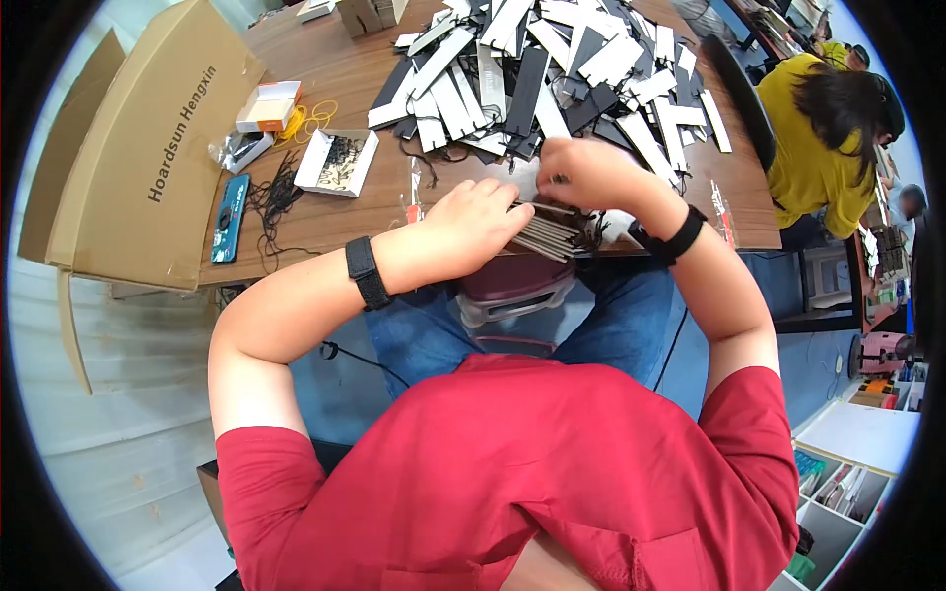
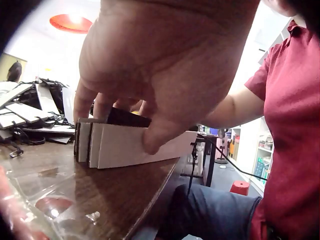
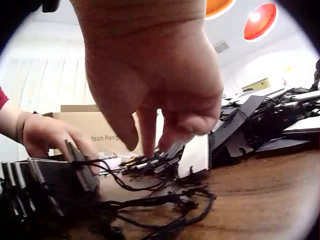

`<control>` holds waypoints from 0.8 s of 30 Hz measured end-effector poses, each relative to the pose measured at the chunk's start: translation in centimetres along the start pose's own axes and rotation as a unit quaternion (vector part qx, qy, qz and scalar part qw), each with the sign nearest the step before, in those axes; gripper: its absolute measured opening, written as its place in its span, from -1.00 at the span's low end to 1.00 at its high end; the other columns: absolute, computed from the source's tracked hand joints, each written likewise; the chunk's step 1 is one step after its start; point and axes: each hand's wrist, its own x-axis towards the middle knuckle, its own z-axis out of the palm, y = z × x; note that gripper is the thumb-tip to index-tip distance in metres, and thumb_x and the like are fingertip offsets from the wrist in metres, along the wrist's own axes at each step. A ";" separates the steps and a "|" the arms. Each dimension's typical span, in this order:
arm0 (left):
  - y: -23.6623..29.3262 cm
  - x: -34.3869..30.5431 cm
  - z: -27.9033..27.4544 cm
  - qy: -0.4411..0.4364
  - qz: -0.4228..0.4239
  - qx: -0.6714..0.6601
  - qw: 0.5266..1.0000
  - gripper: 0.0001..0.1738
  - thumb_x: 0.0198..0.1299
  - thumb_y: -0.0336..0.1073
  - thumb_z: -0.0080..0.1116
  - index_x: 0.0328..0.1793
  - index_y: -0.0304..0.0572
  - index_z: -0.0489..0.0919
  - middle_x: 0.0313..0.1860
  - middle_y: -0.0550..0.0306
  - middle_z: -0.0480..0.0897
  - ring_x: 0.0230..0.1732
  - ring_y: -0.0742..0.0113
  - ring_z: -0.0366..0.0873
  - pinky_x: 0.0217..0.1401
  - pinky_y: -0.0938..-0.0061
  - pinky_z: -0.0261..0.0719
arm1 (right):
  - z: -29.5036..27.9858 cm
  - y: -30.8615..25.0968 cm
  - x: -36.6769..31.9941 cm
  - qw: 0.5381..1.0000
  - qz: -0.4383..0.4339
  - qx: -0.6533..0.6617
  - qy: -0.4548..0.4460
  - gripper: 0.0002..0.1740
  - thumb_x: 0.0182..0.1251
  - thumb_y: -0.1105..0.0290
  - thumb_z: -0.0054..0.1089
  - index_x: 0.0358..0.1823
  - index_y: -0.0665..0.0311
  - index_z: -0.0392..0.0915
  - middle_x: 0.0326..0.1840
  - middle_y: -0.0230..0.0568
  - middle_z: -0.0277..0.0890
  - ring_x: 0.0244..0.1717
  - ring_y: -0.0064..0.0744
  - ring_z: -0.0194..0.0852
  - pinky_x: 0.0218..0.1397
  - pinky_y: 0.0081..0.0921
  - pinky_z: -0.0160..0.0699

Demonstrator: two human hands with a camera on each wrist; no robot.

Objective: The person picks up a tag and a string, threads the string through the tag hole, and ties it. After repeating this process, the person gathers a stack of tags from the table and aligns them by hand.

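Note:
A row of card tags (image 1: pixel 544 236) stands on edge at the table's front edge, with black cords (image 3: pixel 170 202) trailing from it. My left hand (image 1: pixel 465 229) holds this row. In the left wrist view, the thumb lies on the white face of the front tag (image 2: pixel 135 150), and the other fingers reach over to the back. Above the cords and to the right of the row, my right hand (image 1: pixel 599 175) hangs with fingers pointing down. A gap shows between its thumb and forefinger (image 3: pixel 146 132), and nothing is seen in it.
A large pile of black and white tags (image 1: pixel 522 89) covers the table's far side. At left stand a cardboard box (image 1: pixel 148 148), a white box of small dark clips (image 1: pixel 340 163), yellow cord (image 1: pixel 307 118) and a teal package (image 1: pixel 230 219). A person in yellow (image 1: pixel 818 138) sits at right.

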 end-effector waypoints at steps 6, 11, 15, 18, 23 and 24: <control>0.1 -0.1 0.3 0.010 -0.003 0.008 1.000 -0.60 0.12 -0.37 -0.01 0.12 -0.24 0.43 -0.04 -0.08 0.52 0.04 0.00 0.50 0.05 0.22 0.46 | -1.4 1.9 -4.0 0.988 0.036 -0.012 -0.152 -0.81 0.12 0.32 0.22 -0.32 0.27 0.68 -0.47 -0.20 0.60 -0.44 -0.15 0.58 -0.30 -0.37 0.54; -0.1 0.2 0.7 0.030 0.006 0.001 1.000 -0.56 0.12 -0.38 -0.01 0.18 -0.27 0.40 -0.04 -0.05 0.54 0.05 0.05 0.51 0.04 0.26 0.47 | -4.8 1.3 -4.0 0.931 0.254 0.164 -0.207 -0.72 0.22 0.26 0.16 -0.46 0.34 0.66 -0.56 -0.13 0.61 -0.59 -0.36 0.59 -0.43 -0.40 0.54; -0.1 0.2 0.8 0.034 0.010 0.030 0.999 -0.55 0.11 -0.40 0.00 0.18 -0.30 0.40 -0.01 -0.05 0.54 0.05 0.06 0.51 0.06 0.27 0.48 | -2.4 3.6 -0.3 0.966 0.250 -0.026 0.058 -0.60 0.21 0.06 0.19 -0.41 0.30 0.67 -0.46 -0.02 0.64 -0.36 -0.14 0.67 -0.25 -0.28 0.61; -0.1 0.3 0.7 0.024 0.011 0.037 0.999 -0.56 0.10 -0.40 0.00 0.16 -0.30 0.41 0.00 -0.05 0.54 0.04 0.05 0.51 0.06 0.27 0.48 | -0.8 1.5 1.8 0.927 0.349 -0.124 0.048 -0.55 0.14 -0.07 0.26 -0.34 0.22 0.69 -0.31 0.00 0.65 -0.23 -0.02 0.65 -0.12 -0.20 0.60; -0.3 0.5 0.6 0.011 0.010 0.016 1.000 -0.57 0.07 -0.40 0.02 0.13 -0.31 0.44 -0.04 -0.06 0.55 0.01 0.03 0.52 0.07 0.27 0.49 | 0.5 2.1 1.4 0.932 0.344 0.000 0.114 -0.59 0.09 0.05 0.32 -0.24 0.25 0.62 -0.30 0.00 0.63 -0.17 0.00 0.62 -0.11 -0.16 0.55; -0.4 0.4 0.7 0.014 0.011 0.016 1.000 -0.57 0.07 -0.41 0.02 0.13 -0.31 0.44 -0.05 -0.06 0.55 0.01 0.03 0.52 0.06 0.27 0.49 | 0.6 2.9 0.9 0.935 0.319 0.024 0.156 -0.63 0.13 0.11 0.29 -0.25 0.30 0.60 -0.37 -0.01 0.61 -0.32 -0.05 0.63 -0.21 -0.20 0.55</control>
